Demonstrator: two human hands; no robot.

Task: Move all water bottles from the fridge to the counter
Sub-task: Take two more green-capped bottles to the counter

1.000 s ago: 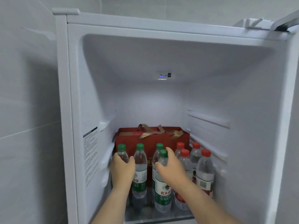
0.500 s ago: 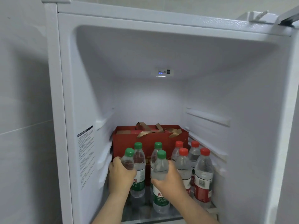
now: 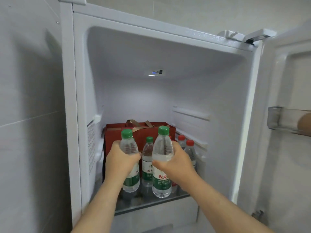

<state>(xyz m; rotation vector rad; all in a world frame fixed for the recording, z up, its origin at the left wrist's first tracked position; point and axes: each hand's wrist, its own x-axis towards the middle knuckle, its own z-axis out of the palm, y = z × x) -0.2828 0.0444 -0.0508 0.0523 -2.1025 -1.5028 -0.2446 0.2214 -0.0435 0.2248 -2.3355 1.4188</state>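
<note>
Inside the open white fridge (image 3: 80, 105), my left hand (image 3: 120, 161) grips a green-capped water bottle (image 3: 128, 145) around its upper body. My right hand (image 3: 176, 163) grips a second green-capped water bottle (image 3: 162, 148), held slightly above the front of the glass shelf (image 3: 151, 201). Between them a third green-capped bottle (image 3: 148, 163) stands on the shelf. Behind my right hand stand red-capped bottles (image 3: 189, 149), partly hidden.
A red gift box (image 3: 148, 130) with gold ribbon handles fills the back of the shelf. The fridge door (image 3: 289, 81) hangs open at the right, with a clear door bin (image 3: 276, 117). A tiled wall (image 3: 30, 115) borders the fridge on the left.
Both hands have closed on their green-capped bottles and lifted them up and toward me. The camera has drawn back and turned right, so the door now shows.
</note>
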